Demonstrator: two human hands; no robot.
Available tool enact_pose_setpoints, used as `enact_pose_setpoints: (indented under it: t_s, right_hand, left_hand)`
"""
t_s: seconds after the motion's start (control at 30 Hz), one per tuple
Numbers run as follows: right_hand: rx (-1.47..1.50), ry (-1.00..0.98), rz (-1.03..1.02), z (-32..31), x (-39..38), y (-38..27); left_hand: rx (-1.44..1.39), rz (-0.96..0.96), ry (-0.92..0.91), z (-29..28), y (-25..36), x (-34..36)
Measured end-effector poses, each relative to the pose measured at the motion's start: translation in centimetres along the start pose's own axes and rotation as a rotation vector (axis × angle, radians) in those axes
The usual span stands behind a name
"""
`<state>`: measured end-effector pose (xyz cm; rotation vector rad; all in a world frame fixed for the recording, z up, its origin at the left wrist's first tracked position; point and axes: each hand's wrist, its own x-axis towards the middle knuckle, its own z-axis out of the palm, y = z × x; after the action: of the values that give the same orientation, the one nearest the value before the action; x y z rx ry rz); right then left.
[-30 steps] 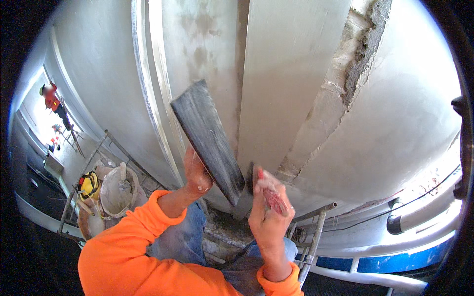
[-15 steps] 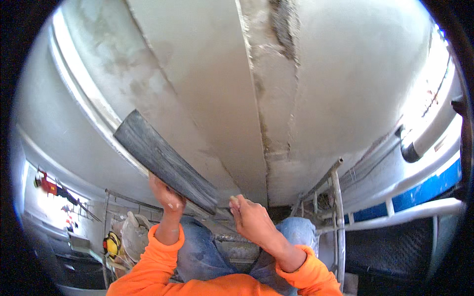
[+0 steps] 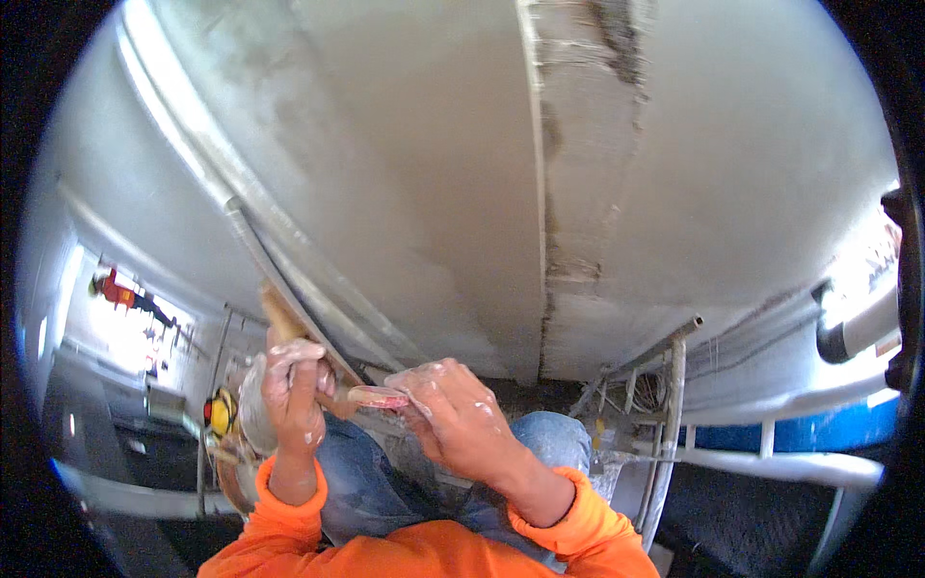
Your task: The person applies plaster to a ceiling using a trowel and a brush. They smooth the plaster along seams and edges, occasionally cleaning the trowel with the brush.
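A long plastering float [image 3: 282,316] is tilted almost edge-on below the ceiling, its tan wooden side toward my left hand [image 3: 294,390]. My left hand is closed on it, with white plaster on the fingers. Close beside it, my right hand [image 3: 455,416] is closed round a small tool [image 3: 381,397] with a pale and red end; most of this tool is hidden, so its kind cannot be made out. The tool's tip is right by the float's lower end. Above both hands spreads the grey plastered ceiling [image 3: 434,193], with a rough strip [image 3: 588,173] along it.
Metal scaffold rails [image 3: 665,424] stand at my right, and a white rail [image 3: 771,460] crosses there. A thick pipe [image 3: 862,332] runs at the far right. At left are a yellow, helmet-like object [image 3: 222,412] and, farther off, a person in red [image 3: 120,292].
The float has turned from showing its broad dark face to nearly edge-on. My right hand has moved left, bringing its tool to the float. The view has shifted somewhat.
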<state>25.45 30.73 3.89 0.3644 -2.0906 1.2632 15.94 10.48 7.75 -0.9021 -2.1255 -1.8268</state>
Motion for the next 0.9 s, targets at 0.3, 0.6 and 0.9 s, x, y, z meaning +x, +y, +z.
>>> enact_pose_setpoints:
  t_s: [0.3, 0.6, 0.9]
  right_hand:
    - [0.114, -0.095, -0.018, 2.1, 1.7, 1.3]
    - [-0.013, -0.090, 0.066, 1.4, 2.5, 1.2]
    - [-0.258, -0.300, 0.424, -4.6, -6.8, 0.8]
  left_hand:
    - [0.052, -0.022, -0.169, -0.7, -0.5, -1.4]
    - [0.307, 0.123, -0.253, 0.3, -2.2, -0.5]
    - [-0.043, -0.035, -0.108, -1.7, -5.7, 0.5]
